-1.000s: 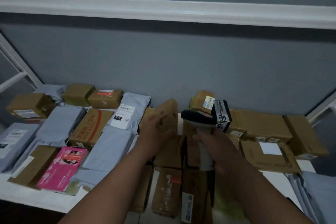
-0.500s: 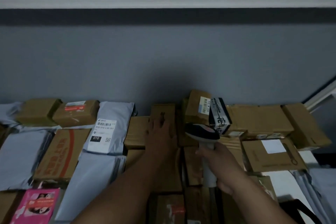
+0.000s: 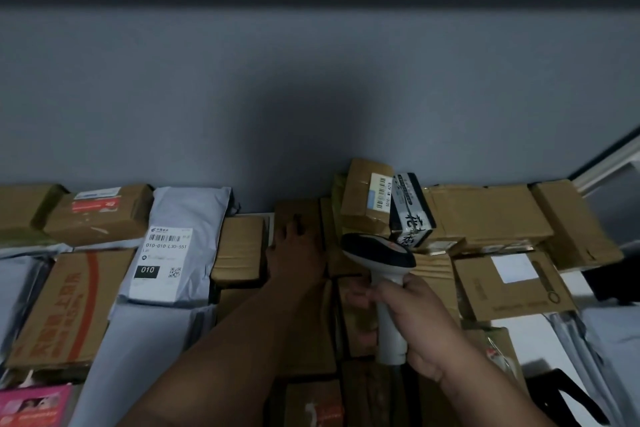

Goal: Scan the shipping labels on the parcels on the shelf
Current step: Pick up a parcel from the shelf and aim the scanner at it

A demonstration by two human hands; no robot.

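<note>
My right hand (image 3: 420, 326) grips the white handle of a barcode scanner (image 3: 379, 251), whose dark head points toward the back of the shelf. My left hand (image 3: 296, 255) lies flat, fingers straight, on a plain brown box (image 3: 298, 215) near the wall. Just right of it stands a small brown box with a barcode label (image 3: 369, 199), and beside that a black-and-white carton (image 3: 412, 215). A grey mailer with a white shipping label marked 010 (image 3: 166, 263) lies to the left.
Cardboard boxes and grey mailers cover the white shelf (image 3: 519, 347). A box with red print (image 3: 69, 308) and a pink packet (image 3: 34, 406) lie at the left. Larger flat boxes (image 3: 491, 215) fill the right. The grey wall (image 3: 311, 80) rises right behind.
The view has moved closer to the wall. My left hand has let go of the tilted brown box, which now lies flat, and the hand rests open on it. The scanner has stayed roughly in place.
</note>
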